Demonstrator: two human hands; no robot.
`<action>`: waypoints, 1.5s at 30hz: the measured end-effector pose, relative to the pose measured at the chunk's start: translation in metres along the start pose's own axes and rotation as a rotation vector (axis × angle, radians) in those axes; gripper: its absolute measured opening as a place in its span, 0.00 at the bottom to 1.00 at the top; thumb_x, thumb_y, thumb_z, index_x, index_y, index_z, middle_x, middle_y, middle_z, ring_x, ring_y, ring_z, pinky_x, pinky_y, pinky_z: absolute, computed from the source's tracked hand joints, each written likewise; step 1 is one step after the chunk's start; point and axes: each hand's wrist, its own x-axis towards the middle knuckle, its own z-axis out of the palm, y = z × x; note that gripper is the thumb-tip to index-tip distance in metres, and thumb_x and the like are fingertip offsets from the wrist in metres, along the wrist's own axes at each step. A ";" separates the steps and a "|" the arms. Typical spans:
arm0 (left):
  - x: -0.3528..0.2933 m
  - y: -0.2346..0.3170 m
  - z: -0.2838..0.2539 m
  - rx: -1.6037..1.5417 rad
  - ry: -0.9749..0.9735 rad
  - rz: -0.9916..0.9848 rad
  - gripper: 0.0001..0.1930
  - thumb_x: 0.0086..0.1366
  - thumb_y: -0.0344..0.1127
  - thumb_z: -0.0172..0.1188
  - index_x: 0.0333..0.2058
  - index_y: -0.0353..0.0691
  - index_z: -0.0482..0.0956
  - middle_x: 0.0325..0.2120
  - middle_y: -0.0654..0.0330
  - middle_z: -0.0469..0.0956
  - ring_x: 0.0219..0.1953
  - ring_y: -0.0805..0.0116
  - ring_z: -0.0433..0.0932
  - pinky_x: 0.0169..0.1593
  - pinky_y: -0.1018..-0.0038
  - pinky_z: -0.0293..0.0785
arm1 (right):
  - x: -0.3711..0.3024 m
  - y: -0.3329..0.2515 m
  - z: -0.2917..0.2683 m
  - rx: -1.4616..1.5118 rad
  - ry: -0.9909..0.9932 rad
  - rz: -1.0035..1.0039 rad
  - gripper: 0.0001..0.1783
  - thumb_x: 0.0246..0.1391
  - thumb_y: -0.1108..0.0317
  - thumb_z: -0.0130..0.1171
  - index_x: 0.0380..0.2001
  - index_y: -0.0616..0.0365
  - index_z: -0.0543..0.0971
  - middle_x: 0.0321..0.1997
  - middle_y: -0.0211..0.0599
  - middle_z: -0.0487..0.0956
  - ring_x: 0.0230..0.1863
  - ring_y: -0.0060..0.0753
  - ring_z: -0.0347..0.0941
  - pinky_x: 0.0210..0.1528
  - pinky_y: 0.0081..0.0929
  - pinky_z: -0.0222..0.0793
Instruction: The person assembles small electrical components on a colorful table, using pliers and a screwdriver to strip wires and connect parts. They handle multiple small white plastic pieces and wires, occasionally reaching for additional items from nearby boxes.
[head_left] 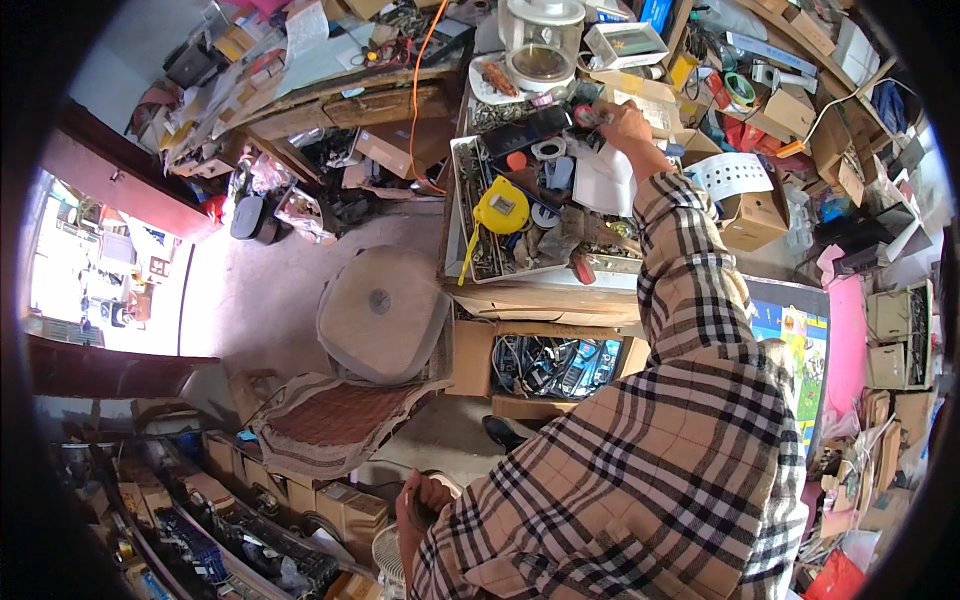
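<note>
Plaid-sleeved, my right hand [625, 122] is stretched out over the cluttered grey metal tray of tools and tape rolls [458, 215], fingers closed on a small dark object [590, 116] I cannot identify, held just above the tray's far end. I judge the work barely begun. My left hand [424, 500] is down low, curled shut around a round rim (hard to tell what). A yellow tape measure [501, 207] and white folded paper [603, 183] crowd the tray.
</note>
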 end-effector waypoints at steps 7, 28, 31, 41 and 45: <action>0.008 0.001 -0.004 0.050 -0.005 -0.008 0.25 0.71 0.48 0.40 0.15 0.43 0.57 0.10 0.63 0.53 0.15 0.72 0.50 0.23 0.72 0.50 | 0.020 0.013 -0.009 0.739 -0.119 -0.030 0.21 0.50 0.62 0.60 0.46 0.60 0.76 0.43 0.37 0.77 0.47 0.32 0.73 0.47 0.27 0.70; 0.012 0.001 0.010 0.090 -0.022 -0.001 0.25 0.71 0.47 0.40 0.14 0.42 0.58 0.10 0.63 0.54 0.16 0.72 0.51 0.23 0.74 0.51 | -0.009 0.013 -0.038 1.885 -0.587 -0.024 0.16 0.63 0.67 0.41 0.50 0.66 0.64 0.49 0.52 0.72 0.51 0.49 0.73 0.46 0.35 0.78; 0.010 0.000 0.015 0.098 -0.022 0.005 0.25 0.71 0.47 0.40 0.14 0.42 0.58 0.10 0.63 0.54 0.16 0.72 0.50 0.23 0.74 0.51 | -0.011 0.014 -0.037 1.852 -0.553 0.017 0.17 0.62 0.67 0.45 0.49 0.68 0.66 0.47 0.49 0.74 0.47 0.45 0.74 0.44 0.32 0.79; 0.011 -0.010 0.021 0.059 0.034 -0.005 0.25 0.70 0.47 0.41 0.14 0.43 0.57 0.09 0.64 0.52 0.16 0.72 0.50 0.22 0.74 0.50 | -0.008 0.010 -0.045 0.753 -0.216 0.125 0.17 0.48 0.59 0.63 0.33 0.65 0.78 0.28 0.37 0.80 0.26 0.24 0.77 0.30 0.20 0.73; 0.013 -0.013 0.014 -0.016 0.040 -0.045 0.25 0.70 0.46 0.42 0.14 0.43 0.57 0.09 0.64 0.52 0.15 0.72 0.49 0.23 0.74 0.50 | -0.010 0.003 -0.048 0.364 -0.164 0.025 0.20 0.46 0.55 0.63 0.32 0.64 0.79 0.26 0.38 0.80 0.24 0.24 0.77 0.29 0.21 0.72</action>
